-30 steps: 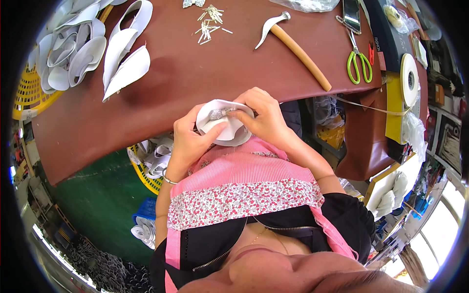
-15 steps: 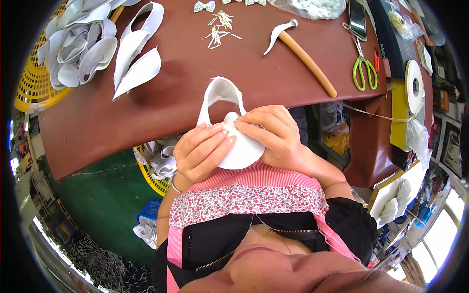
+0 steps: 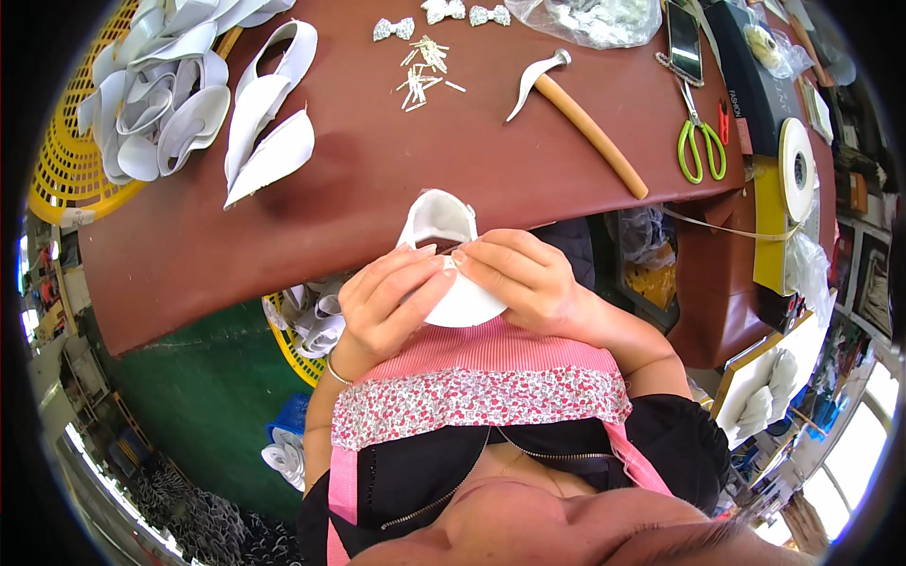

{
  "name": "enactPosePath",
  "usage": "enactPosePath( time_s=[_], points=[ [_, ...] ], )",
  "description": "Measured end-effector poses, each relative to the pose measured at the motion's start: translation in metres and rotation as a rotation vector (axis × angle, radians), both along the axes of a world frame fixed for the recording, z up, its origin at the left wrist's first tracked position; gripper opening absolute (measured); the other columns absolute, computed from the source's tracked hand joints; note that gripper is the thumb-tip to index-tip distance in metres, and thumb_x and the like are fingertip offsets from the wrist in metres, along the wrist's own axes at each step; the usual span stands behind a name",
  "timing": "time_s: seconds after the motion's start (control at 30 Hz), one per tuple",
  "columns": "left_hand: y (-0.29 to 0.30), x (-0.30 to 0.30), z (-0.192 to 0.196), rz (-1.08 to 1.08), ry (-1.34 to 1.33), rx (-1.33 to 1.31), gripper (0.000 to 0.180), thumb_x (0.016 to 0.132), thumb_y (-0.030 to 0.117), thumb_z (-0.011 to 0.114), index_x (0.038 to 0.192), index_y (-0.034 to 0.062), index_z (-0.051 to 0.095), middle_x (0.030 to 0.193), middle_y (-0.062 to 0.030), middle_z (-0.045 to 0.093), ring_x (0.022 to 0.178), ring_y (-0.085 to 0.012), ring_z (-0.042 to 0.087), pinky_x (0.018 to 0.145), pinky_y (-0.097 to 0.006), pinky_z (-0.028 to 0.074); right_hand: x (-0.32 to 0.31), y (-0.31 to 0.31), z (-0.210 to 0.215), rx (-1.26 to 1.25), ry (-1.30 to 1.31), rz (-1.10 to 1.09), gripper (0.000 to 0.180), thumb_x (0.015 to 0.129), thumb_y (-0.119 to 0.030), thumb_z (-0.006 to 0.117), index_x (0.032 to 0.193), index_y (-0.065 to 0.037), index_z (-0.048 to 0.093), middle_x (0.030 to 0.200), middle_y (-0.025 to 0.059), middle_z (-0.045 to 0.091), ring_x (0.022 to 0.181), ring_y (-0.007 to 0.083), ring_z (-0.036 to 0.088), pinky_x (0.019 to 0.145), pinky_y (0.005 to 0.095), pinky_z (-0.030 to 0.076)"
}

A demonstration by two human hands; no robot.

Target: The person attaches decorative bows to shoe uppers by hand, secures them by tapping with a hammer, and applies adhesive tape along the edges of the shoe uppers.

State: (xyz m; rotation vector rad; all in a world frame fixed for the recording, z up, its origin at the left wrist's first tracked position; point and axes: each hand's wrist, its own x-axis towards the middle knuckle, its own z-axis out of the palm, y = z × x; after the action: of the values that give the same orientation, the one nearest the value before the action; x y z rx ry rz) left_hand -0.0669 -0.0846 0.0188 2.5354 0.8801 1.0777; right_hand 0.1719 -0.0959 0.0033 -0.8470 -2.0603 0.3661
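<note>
A white shoe upper [image 3: 462, 304] is held at the table's near edge, above my pink apron [image 3: 528, 349]. Its rounded toe part points toward me and its heel loop [image 3: 440, 208] points away. My left hand [image 3: 392, 294] pinches the upper's middle edge from the left. From the right, my right hand [image 3: 525, 281] pinches the same edge, thumb and fingertips close to the left ones. Whatever small thing may lie between the fingertips is hidden. Beyond the upper, several thin pale strips [image 3: 427, 58] lie in a loose pile, with small grey patterned bows [image 3: 394, 29] behind them.
A wooden-handled hammer [image 3: 590, 135] lies right of the strips. Green-handled scissors [image 3: 701, 149] and a phone [image 3: 684, 42] lie at the right. At left are loose white uppers [image 3: 274, 141] and a yellow basket [image 3: 57, 179] heaped with more. A tape roll [image 3: 798, 166] stands far right.
The heel loop has tipped down toward me and looks shorter. A raised white flap between my fingertips no longer shows. Both hands have shifted slightly and still pinch the upper.
</note>
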Motion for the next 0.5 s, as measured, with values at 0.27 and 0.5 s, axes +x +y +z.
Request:
enactPosePath(
  time_s=[0.27, 0.5],
  points=[
    [-0.004, 0.011, -0.006, 0.147, -0.026, -0.087, 0.049, 0.07, 0.009, 0.086, 0.118, 0.0039, 0.078, 0.108, -0.0101, 0.075, 0.098, -0.0337, 0.074, 0.09, -0.049, 0.063, -0.001, -0.002, -0.016, -0.055, 0.158, -0.141, 0.044, 0.067, -0.003, 0.085, 0.11, 0.003, 0.078, 0.107, 0.0159, 0.078, 0.093, 0.0334, 0.074, 0.08, 0.0391, 0.062],
    [-0.009, 0.01, -0.002, 0.212, 0.046, -0.076, 0.044, 0.075, 0.02, 0.09, 0.115, 0.0053, 0.082, 0.106, -0.0106, 0.075, 0.095, -0.0311, 0.074, 0.091, -0.051, 0.062, 0.0, 0.002, -0.013, -0.02, 0.095, -0.036, 0.052, 0.064, 0.0, 0.083, 0.114, 0.005, 0.073, 0.109, 0.0158, 0.075, 0.098, 0.0338, 0.072, 0.085, 0.0421, 0.062]
  ],
)
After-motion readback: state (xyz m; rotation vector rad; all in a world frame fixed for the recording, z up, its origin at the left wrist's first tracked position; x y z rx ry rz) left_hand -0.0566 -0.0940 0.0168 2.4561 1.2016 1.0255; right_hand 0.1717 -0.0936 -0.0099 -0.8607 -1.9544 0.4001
